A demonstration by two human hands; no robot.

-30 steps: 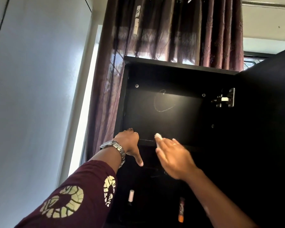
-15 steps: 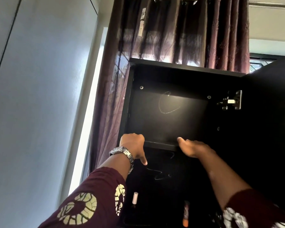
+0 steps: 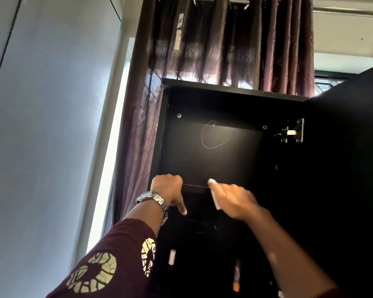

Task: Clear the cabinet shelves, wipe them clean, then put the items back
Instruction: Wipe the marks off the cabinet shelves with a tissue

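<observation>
Top shelf [image 3: 195, 187] looks bare; I judge wiping under way. Right hand [image 3: 235, 201] pinches a white wipe [image 3: 216, 202] against its front edge (blurred), left hand [image 3: 168, 189] curled over the same edge. Lower down a white tube [image 3: 172, 257] and orange-tipped bottle [image 3: 236, 276] stand, so clearing or restocking remains

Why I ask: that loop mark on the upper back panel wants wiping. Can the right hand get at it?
Probably yes. The right hand, holding a white cloth, is at the shelf edge below the loop mark; nothing shows between them, and the left hand grips the edge aside.
</observation>
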